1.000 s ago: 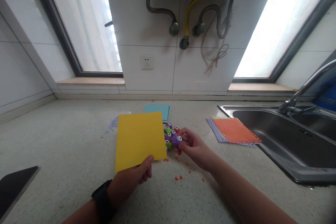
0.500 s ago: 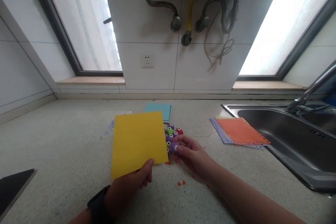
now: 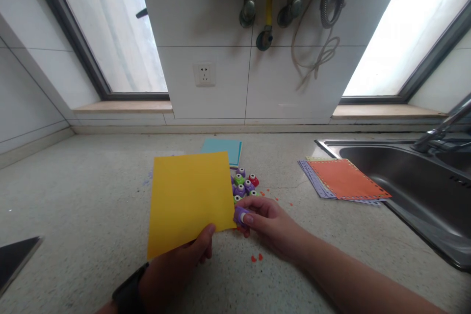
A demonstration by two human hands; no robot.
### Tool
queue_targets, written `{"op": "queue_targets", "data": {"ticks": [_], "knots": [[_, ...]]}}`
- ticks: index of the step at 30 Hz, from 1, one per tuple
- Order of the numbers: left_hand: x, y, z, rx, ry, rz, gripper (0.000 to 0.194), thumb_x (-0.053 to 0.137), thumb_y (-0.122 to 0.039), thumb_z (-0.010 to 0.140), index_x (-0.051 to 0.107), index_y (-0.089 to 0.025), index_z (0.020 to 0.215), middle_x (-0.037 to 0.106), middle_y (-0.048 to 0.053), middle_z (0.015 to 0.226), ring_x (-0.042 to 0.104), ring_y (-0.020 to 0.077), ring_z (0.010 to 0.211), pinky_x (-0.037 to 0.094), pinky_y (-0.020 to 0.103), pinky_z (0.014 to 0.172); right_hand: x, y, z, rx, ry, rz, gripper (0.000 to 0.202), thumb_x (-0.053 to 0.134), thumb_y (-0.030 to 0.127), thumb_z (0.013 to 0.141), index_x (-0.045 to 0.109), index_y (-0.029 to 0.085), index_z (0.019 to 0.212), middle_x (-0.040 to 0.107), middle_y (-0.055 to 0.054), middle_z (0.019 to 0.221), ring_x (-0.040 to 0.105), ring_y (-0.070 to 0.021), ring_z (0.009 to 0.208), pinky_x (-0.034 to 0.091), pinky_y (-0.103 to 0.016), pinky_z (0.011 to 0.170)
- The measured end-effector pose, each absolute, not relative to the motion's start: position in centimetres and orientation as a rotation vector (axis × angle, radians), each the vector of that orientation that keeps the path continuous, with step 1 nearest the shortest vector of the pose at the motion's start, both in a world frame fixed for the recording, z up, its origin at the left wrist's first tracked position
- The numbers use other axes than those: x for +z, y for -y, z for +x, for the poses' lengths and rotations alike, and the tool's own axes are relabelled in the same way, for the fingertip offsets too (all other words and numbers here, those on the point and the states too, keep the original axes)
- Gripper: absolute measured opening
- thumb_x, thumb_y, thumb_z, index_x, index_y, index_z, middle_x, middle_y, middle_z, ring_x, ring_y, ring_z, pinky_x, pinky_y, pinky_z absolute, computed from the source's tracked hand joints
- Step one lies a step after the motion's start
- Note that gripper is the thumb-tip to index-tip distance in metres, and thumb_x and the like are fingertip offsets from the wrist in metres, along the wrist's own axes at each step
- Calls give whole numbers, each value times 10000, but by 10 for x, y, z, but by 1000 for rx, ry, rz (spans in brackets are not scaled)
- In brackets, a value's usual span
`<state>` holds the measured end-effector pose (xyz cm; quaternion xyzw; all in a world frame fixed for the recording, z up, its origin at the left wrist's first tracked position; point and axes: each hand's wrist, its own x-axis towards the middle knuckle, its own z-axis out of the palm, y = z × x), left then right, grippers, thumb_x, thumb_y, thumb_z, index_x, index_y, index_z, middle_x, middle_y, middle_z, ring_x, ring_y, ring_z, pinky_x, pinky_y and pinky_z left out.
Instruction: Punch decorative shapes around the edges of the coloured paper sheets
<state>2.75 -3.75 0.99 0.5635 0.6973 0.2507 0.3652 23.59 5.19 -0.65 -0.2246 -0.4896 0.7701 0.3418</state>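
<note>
A square sheet of yellow paper [image 3: 189, 196] is pinched at its lower edge by my left hand [image 3: 196, 248], thumb on top. My right hand [image 3: 268, 218] grips a purple craft punch [image 3: 241, 215] between thumb and fingers, at the sheet's lower right corner. Whether the paper's edge lies inside the punch's slot I cannot tell. Just behind, several more small punches in purple, green and red, among them a red punch [image 3: 253, 179], stand in a cluster on the counter. The sheet hides part of that cluster.
Stacked blue paper [image 3: 222, 149] lies behind the yellow sheet. Orange paper [image 3: 346, 179] with punched edges rests on purple and pale sheets, overlapping the rim of the steel sink [image 3: 415, 206]. Red paper bits [image 3: 256, 257] are scattered on the counter. A dark flat object [image 3: 16, 260] sits at far left.
My right hand has brought the purple punch slightly down and left, against the corner of the yellow paper. The camera view has shifted a little; the left hand keeps its hold.
</note>
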Motion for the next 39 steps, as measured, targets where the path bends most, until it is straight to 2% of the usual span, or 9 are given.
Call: {"op": "queue_targets", "data": {"ticks": [7,19,25,39], "knots": [[8,39,27,653,-1793,1452,498,371,-629,896,541,-253,618,566,-6,593,560,213,620,458,360,741,-6,-53,237,1980,1284,-665,383,898,388,684,696,184,938,675,-13,807,563,-113,661,415,-264,620],[9,40,27,664,-1718,1520,462,371,-575,943,628,-239,756,586,-16,658,593,204,668,467,366,778,2,-51,239,1996,1514,-735,388,854,439,732,658,174,937,602,23,732,516,-103,631,375,-246,587],[6,39,26,692,-1673,1505,488,399,-595,939,642,-234,716,611,-7,660,597,200,673,473,354,769,5,-52,237,2062,1580,-712,375,827,457,762,670,159,928,628,19,697,559,-96,586,421,-242,588],[19,36,28,629,-1694,1547,445,464,-555,901,650,-236,654,665,11,708,608,199,680,471,343,740,6,-55,236,2110,1660,-675,274,769,402,847,714,137,886,616,1,735,552,-83,621,436,-216,605]]}}
